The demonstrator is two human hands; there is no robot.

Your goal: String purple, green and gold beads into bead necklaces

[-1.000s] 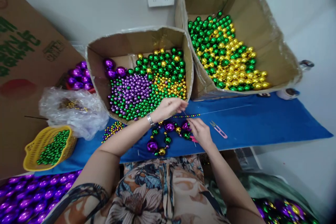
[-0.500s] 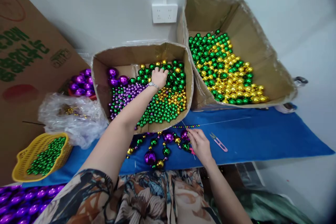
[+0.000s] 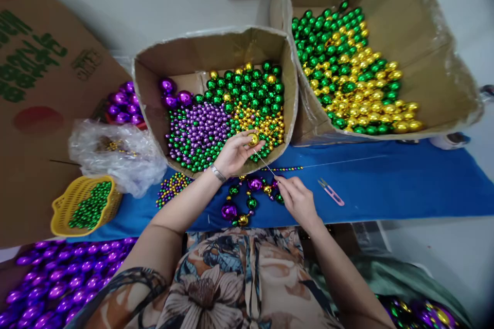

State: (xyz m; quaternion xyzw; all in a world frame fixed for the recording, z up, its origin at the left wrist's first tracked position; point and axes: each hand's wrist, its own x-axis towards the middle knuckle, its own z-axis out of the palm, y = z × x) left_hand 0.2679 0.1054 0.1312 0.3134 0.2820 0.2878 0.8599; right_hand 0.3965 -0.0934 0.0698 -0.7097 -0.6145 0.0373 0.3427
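Note:
My left hand (image 3: pixel 235 154) pinches a shiny gold bead (image 3: pixel 253 139) over the front of the middle cardboard box (image 3: pixel 216 41). A thin needle (image 3: pixel 265 163) is held by my right hand (image 3: pixel 299 200), its tip pointing up at the gold bead; whether it has entered the hole I cannot tell. Below the box lies a strand of large purple, green and gold beads (image 3: pixel 229 211) on the blue cloth (image 3: pixel 370 185). Beside the needle, a row of tiny beads (image 3: pixel 285 168) sits on a thread running right. Pink-handled thread snips (image 3: pixel 331 192) lie right of my right hand.
A second box (image 3: pixel 432 61) of green and gold beads stands at the right. At the left are a yellow basket (image 3: pixel 62 213) of green beads, a crumpled plastic bag (image 3: pixel 142 164) and purple beads (image 3: pixel 123 103). More purple beads (image 3: pixel 57 288) lie lower left.
My left hand has come from the green beads at the back of the box to its front edge, now with a gold bead. My right hand stays near the strand. The view has tilted down.

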